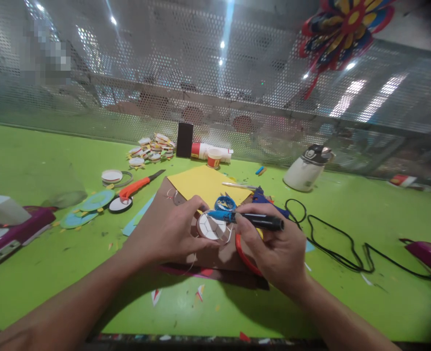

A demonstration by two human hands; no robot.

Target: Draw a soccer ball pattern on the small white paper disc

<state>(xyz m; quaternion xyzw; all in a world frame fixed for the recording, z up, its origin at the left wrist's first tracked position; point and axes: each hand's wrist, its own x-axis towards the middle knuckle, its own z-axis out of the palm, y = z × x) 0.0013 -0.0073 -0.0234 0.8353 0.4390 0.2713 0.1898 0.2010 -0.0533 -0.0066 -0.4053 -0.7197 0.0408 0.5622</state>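
Note:
My left hand (175,231) pinches the edge of a small white disc (209,228) between thumb and fingers. Dark lines in a football-like pattern run across the disc's face. In my right hand (277,251) is a marker pen (262,221) with a blue front part and a black rear end. Its tip points left at the top of the disc; I cannot tell whether it touches. Just behind sits a round blue lid-like container (224,203) with scraps in it. Partly hidden by my right hand is a red loop (243,257). Brown board (164,197) and yellow paper (200,183) lie underneath.
At the left lie an orange utility knife (137,186), light blue discs (96,200) and a purple power strip (25,234). Farther back are piled small discs (155,148), a phone (184,140) and paper cups (214,158). A glue gun (268,201), black cable (343,263) and kettle (305,170) stand rightward.

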